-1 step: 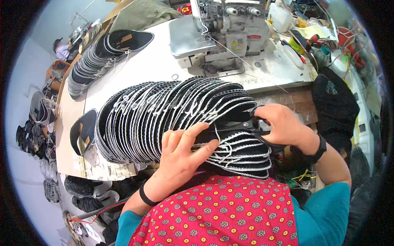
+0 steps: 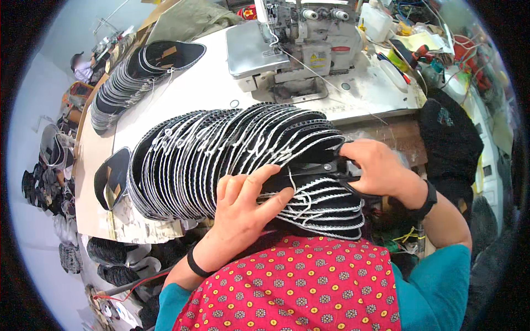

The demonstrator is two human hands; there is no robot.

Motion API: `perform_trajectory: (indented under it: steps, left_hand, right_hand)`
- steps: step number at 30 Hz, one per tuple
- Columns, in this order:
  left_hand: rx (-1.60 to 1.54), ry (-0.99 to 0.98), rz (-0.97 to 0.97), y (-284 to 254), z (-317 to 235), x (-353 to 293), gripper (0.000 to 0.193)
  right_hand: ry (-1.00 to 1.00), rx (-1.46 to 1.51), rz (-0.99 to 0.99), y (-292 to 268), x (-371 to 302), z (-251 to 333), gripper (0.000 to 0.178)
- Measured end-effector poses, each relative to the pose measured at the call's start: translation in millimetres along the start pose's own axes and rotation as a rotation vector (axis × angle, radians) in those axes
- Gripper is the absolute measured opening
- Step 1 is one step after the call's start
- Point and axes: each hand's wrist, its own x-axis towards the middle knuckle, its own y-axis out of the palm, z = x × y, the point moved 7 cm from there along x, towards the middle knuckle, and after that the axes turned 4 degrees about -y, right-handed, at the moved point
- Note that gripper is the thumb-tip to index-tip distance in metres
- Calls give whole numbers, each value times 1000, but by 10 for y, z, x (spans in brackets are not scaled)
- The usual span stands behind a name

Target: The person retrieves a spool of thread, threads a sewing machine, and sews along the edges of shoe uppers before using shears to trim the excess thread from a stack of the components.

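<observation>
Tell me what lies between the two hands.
In the head view: white thread, white-edged black pieces and the scissors the right hand holds.

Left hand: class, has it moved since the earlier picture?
No: the left hand shows no clear shift either way against the sewing machine.

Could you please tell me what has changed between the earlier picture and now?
The right hand and the scissors it holds have shifted very slightly to the left. Nothing was visibly taken hold of or let go. The left hand stayed on the black, white-edged pieces; these and the sewing machine look unchanged.
</observation>
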Motion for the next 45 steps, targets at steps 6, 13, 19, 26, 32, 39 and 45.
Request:
perform_trajectory:
  steps: [6,13,19,26,32,39,45]
  left_hand:
    - [115,-8,-73,-32,-76,12,35]
    - [231,-108,-22,-45,-88,29,30]
    - [127,-18,34,-49,-127,98,27]
    - [30,44,0,-74,-161,130,37]
    - [185,-86,-11,-82,-143,127,39]
    - [220,-114,-56,-74,-150,163,35]
    - [281,-126,-12,-53,-164,153,30]
  right_hand:
    - [51,-169,127,105,-49,23,31]
    - [-115,-289,-75,-501,-116,30,25]
    - [-94,-412,-167,-301,90,31,30]
    - [-31,-298,-37,142,28,-12,35]
    - [-260,-187,-89,-243,-131,-24,27]
    - [-190,-355,-203,-657,-111,-56,25]
    - [-264,-358,-152,-673,-10,-14,28]
